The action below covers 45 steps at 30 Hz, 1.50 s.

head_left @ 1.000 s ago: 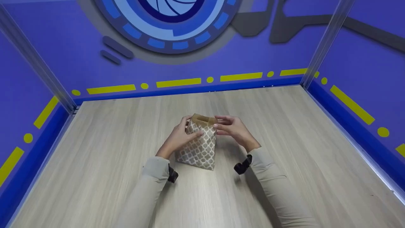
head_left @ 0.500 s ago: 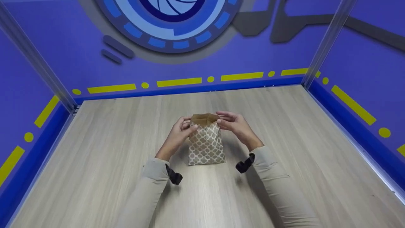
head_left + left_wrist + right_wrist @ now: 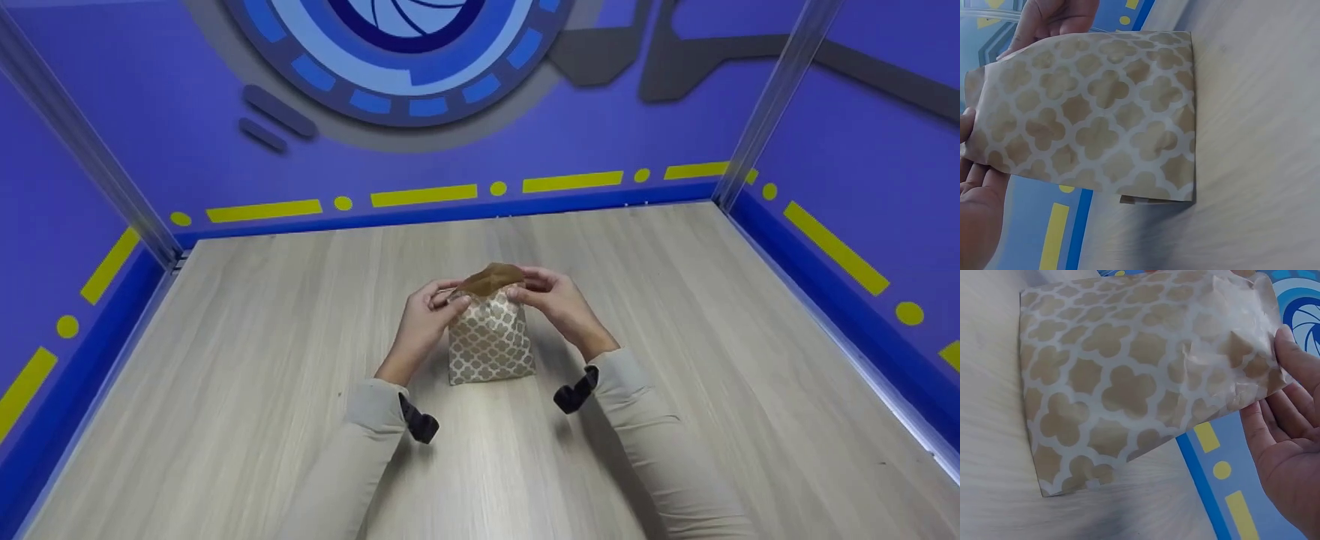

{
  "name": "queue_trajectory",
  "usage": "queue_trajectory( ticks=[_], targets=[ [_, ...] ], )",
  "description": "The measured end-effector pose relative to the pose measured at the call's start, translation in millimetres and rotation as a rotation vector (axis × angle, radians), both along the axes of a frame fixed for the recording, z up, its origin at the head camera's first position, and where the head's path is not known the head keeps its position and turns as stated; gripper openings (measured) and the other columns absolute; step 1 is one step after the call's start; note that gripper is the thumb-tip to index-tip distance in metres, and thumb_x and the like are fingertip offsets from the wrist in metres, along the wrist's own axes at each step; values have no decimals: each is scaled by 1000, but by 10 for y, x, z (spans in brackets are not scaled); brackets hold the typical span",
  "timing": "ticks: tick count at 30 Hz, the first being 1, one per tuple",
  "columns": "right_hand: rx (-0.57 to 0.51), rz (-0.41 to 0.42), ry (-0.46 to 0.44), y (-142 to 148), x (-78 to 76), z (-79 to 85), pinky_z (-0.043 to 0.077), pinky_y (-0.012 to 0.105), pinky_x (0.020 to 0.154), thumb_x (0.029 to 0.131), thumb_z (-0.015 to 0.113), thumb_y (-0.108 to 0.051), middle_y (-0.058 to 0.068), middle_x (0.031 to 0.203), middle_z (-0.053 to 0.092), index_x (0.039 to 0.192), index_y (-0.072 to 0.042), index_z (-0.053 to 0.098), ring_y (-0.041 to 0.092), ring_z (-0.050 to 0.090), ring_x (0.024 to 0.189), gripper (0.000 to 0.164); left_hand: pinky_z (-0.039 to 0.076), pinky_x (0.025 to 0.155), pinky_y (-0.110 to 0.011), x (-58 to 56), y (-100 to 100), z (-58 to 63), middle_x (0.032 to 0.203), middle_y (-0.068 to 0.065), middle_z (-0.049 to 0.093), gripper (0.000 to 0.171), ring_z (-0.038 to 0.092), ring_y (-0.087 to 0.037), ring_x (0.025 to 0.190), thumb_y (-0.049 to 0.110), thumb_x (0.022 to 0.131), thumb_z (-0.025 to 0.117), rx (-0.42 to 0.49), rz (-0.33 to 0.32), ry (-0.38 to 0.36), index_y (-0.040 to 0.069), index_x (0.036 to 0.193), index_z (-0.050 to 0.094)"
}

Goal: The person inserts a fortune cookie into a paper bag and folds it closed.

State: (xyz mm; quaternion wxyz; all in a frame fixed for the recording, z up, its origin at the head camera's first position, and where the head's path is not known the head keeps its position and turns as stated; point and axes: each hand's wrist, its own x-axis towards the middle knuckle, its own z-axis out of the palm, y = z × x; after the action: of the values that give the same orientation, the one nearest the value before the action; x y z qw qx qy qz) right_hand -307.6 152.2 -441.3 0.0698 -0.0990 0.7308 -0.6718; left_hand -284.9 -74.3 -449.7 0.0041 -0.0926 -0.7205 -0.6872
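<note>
A brown paper bag (image 3: pixel 491 341) with a white lattice print stands upright on the table, its plain brown mouth parted at the top. My left hand (image 3: pixel 421 322) grips its upper left edge, thumb on the front and fingers behind. On the upper right edge, my right hand (image 3: pixel 559 304) pinches the paper near the rim. In the left wrist view the printed face of the paper bag (image 3: pixel 1100 112) fills the middle, with a folded flap by its base. The right wrist view shows creases in the paper bag (image 3: pixel 1140 377) near the right thumb. The bag's inside is hidden.
The wood-grain table (image 3: pixel 262 337) extends around the bag on all sides. Blue panels (image 3: pixel 420 172) with yellow markings wall it in at the back, left and right. Metal posts (image 3: pixel 780 105) stand at the rear corners. Each wrist carries a small black camera (image 3: pixel 576 390).
The bag has turned from a slant to face front, and its base has shifted slightly away from me. Its mouth has parted wider. The left thumb has moved up to the rim.
</note>
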Motion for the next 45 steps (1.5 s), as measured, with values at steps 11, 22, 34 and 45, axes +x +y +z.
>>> queue_trajectory(
  ticks=[11, 22, 34, 45],
  targets=[
    [-33, -47, -6, -13, -8, -42, 53, 28, 86, 82, 76, -14, 2, 96, 72, 117, 2, 63, 12, 68, 89, 40, 39, 57, -19, -23, 4, -68, 75, -2, 64, 30, 47, -7, 61, 12, 90, 66, -15, 48, 39, -3, 115, 62],
    [-19, -48, -14, -5, -9, -94, 55, 27, 81, 84, 73, -9, 0, 88, 73, 112, 6, 63, 12, 70, 82, 34, 32, 51, -17, -33, -70, -155, 64, 7, 54, 28, 42, -4, 55, 12, 90, 66, -62, 49, 68, 0, 116, 64],
    [73, 60, 37, 65, -15, -101, 55, 26, 78, 87, 69, -7, 4, 90, 74, 110, 7, 66, 11, 70, 82, 28, 49, 67, -19, -58, -163, -234, 100, -16, 72, 32, 61, -5, 74, 6, 89, 65, -69, -16, 79, 1, 121, 63],
    [160, 245, 140, 208, -42, -142, 55, 28, 82, 90, 67, -16, 19, 116, 67, 128, -2, 60, 11, 69, 94, 42, 52, 78, -21, 129, -211, 7, 117, -20, 66, 38, 66, -9, 89, 1, 89, 64, -112, -120, 129, -1, 126, 60]
  ],
)
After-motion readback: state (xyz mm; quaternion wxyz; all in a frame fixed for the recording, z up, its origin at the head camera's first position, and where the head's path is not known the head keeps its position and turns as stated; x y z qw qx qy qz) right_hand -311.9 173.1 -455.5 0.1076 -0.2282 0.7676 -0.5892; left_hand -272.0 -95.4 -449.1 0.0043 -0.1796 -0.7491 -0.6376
